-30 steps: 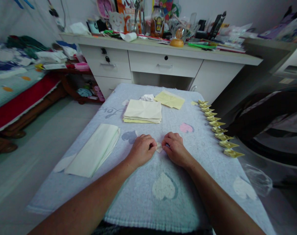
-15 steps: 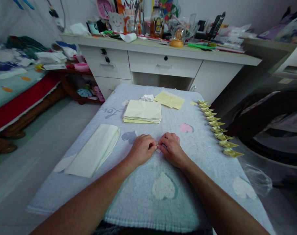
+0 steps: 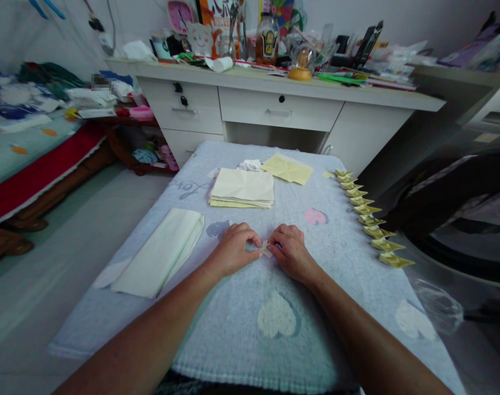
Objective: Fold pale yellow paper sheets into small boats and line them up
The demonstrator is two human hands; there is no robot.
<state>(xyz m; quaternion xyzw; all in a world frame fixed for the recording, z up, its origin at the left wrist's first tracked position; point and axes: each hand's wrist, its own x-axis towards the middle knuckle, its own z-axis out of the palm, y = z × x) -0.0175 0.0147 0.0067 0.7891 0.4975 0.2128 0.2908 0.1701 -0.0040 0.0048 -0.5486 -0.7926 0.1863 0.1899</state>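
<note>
A small folded piece of pale paper (image 3: 267, 249) lies between my two hands, low over the cloth-covered table. My right hand (image 3: 291, 249) pinches its right side between thumb and curled fingers, which hide part of it. At its left end, the thumb and forefinger of my left hand (image 3: 238, 249) close on the edge, with a small gap showing behind their tips. Beyond my hands sits a stack of creased cream and yellow paper sheets (image 3: 243, 185). Along the right table edge stands a row of several folded yellow paper pieces (image 3: 392, 260), pointed like little boats.
A folded whitish sheet (image 3: 159, 255) lies left of my left arm. Behind the stack are crumpled white paper (image 3: 250, 164) and yellow sheets (image 3: 288, 168). A cluttered white desk (image 3: 282, 109) closes off the far side. To the right is a front-loading washing machine (image 3: 480, 123).
My left thumb and forefinger have parted slightly, and more of the folded paper shows between my hands. My right hand keeps its pinch. The view has shifted slightly.
</note>
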